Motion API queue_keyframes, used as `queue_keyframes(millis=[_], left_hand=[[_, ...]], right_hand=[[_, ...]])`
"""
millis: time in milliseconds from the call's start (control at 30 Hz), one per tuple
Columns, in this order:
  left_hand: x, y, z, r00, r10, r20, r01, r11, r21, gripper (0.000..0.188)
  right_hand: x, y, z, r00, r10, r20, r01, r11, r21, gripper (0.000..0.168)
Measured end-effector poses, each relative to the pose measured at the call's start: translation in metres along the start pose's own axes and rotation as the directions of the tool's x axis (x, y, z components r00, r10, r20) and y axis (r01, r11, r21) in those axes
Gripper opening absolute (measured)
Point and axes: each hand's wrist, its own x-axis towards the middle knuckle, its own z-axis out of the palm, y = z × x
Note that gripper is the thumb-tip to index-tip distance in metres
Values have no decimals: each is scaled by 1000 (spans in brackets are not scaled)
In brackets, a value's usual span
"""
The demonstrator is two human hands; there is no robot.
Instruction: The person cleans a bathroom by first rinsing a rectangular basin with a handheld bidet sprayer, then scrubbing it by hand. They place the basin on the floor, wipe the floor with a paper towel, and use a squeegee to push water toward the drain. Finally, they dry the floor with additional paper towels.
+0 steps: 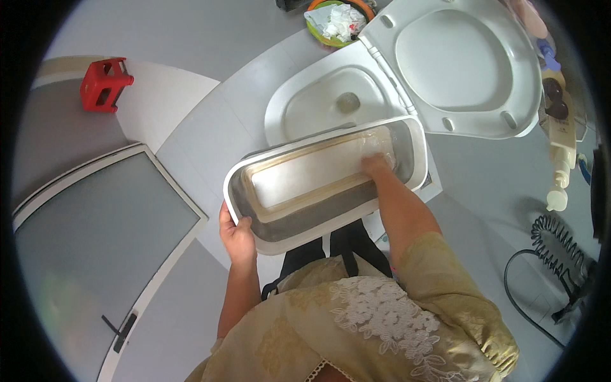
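A long basin [312,224] with a white rim and grey walls is tilted in front of me. Brownish residue lines the edges of its pale floor, and clear liquid seems to pool at the right end. My left hand [238,235] grips the rim at the near left corner, thumb over the edge. Inside, my right hand [377,165] reaches down to the floor near the right end; its fingers are blurred, so whether they hold anything is unclear. Just beyond the basin is a white toilet bowl [276,107], partly covered by the basin's far rim.
The raised toilet seat and lid [527,71] lean back at upper right. Behind the bowl stands a waste bin [312,29] holding crumpled paper. A red plastic stool [102,86] and a glazed door [105,248] are on the left. Right are a pump bottle [562,129] and a coiled hose [556,238].
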Motion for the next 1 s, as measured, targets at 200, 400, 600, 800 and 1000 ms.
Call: queue_keyframes(millis=[200, 400, 600, 800, 1000], left_hand=[[-2, 0, -3, 997, -49, -65, 46, 998, -35, 54], [3, -4, -7, 996, -73, -57, 70, 996, -56, 54], [2, -4, -7, 997, -60, -55, 60, 998, -3, 54], [3, -9, -10, 995, -86, -48, 87, 996, 33, 53], [6, -16, -10, 1000, -5, -5, 5, 1000, 20, 52]], right_hand=[[-137, -61, -61, 992, 25, 124, -15, 997, -76, 48], [-157, -131, -22, 751, -567, 338, 648, 730, -216, 42], [-211, -207, -1, 501, -854, 142, 841, 519, 150, 36], [-143, -130, -9, 565, -814, 133, 796, 581, 171, 34], [-95, 12, -43, 905, -424, -20, 419, 900, -119, 42]])
